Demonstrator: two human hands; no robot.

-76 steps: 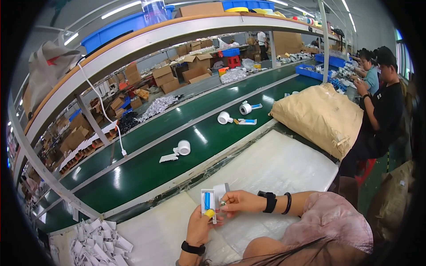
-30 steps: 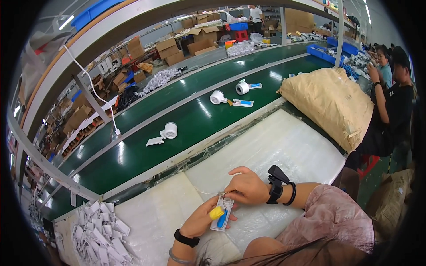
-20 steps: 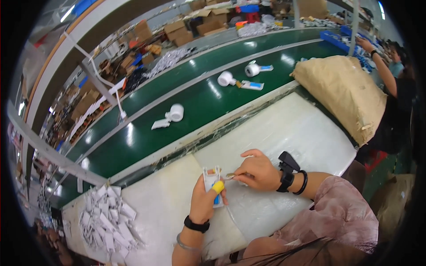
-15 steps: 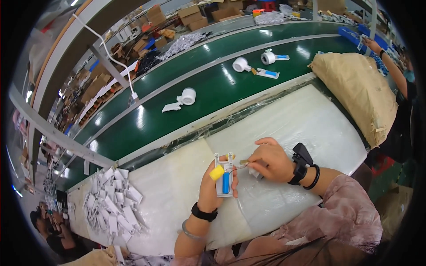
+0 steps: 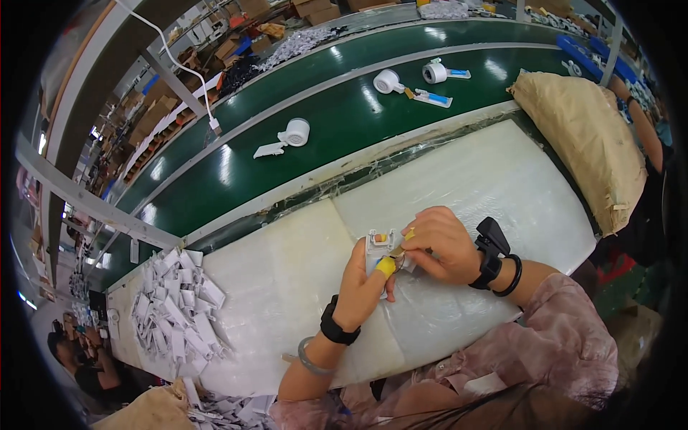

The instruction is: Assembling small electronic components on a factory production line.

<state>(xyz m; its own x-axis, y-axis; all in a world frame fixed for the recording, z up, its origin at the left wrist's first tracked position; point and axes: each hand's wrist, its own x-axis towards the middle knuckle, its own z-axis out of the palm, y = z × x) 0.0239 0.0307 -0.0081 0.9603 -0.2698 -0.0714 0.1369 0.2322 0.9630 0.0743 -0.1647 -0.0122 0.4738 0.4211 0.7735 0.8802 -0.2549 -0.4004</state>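
Note:
My left hand is closed around a white plastic housing, holding it above the table. A yellow cover wraps its thumb, which presses over the housing's middle. My right hand is beside it with bent fingers, pinching a small brownish piece against the housing's right side. Another bit of yellow shows at its fingertips. The blue cylindrical battery inside the housing is now mostly hidden by my left thumb and hand.
White plastic parts are heaped on the left of the plastic-covered table. Beyond it, a green conveyor carries round white units with handles. A brown sack lies at right. A cable hangs at upper left; co-workers are at both sides.
Both hands have come together; the housing has shifted slightly up and right. My left thumb has moved from the housing's left side across its middle, covering the battery. The right hand's fingers are now at the housing.

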